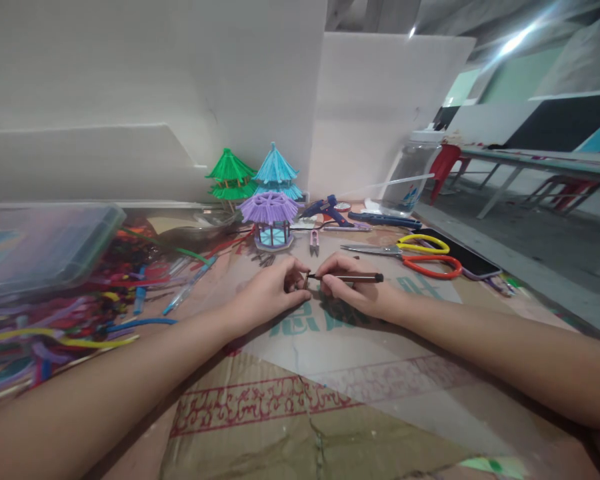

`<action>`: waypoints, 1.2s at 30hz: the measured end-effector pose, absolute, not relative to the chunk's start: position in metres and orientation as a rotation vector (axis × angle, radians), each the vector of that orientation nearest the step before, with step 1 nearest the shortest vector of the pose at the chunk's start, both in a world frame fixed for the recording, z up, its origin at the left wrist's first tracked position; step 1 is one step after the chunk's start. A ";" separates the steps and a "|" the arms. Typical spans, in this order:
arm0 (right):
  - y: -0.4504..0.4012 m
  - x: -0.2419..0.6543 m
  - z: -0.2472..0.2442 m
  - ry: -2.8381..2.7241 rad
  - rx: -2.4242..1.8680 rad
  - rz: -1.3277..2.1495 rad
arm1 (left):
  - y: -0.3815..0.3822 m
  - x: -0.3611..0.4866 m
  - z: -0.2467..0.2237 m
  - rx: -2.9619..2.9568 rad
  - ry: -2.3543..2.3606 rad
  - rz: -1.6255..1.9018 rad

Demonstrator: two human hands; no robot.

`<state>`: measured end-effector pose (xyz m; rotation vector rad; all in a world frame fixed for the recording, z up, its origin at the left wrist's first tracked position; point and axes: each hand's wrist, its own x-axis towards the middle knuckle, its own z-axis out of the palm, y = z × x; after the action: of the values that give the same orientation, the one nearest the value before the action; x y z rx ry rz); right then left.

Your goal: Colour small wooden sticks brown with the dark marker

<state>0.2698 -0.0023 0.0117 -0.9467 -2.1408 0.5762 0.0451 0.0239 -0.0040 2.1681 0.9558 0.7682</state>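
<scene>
In the middle of the head view my right hand (pixel 350 285) grips a dark brown marker pen (pixel 363 277), its tip pointing left. That tip meets a small thin brown stick (pixel 307 280), pinched upright between the thumb and fingers of my left hand (pixel 280 285). Just beyond my hands stands a small pavilion model with a purple roof (pixel 270 210). Behind it are a blue-roofed model (pixel 275 170) and a green-roofed model (pixel 230 175). Small pink-handled snips (pixel 315 242) lie close to the fingertips.
Scissors with yellow and red handles (pixel 405 252), a phone (pixel 457 253), a blue glue gun (pixel 330 210) and a clear plastic jar (pixel 411 175) are at right. Colourful pipe cleaners (pixel 55 333) and a plastic box (pixel 45 247) crowd the left. Printed cardboard (pixel 260 427) covers the tabletop.
</scene>
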 end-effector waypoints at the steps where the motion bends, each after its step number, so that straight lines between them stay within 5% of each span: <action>1: -0.002 0.270 0.011 -2.133 -0.944 0.566 | 0.024 0.045 -0.004 2.162 0.952 0.772; 36: -0.003 0.269 0.015 -2.200 -0.934 0.571 | 0.025 0.045 -0.006 2.142 0.924 0.786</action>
<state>0.2688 -0.0029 0.0148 -0.9336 -2.2003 0.5708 0.0454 0.0254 -0.0056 2.1421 0.9235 0.7864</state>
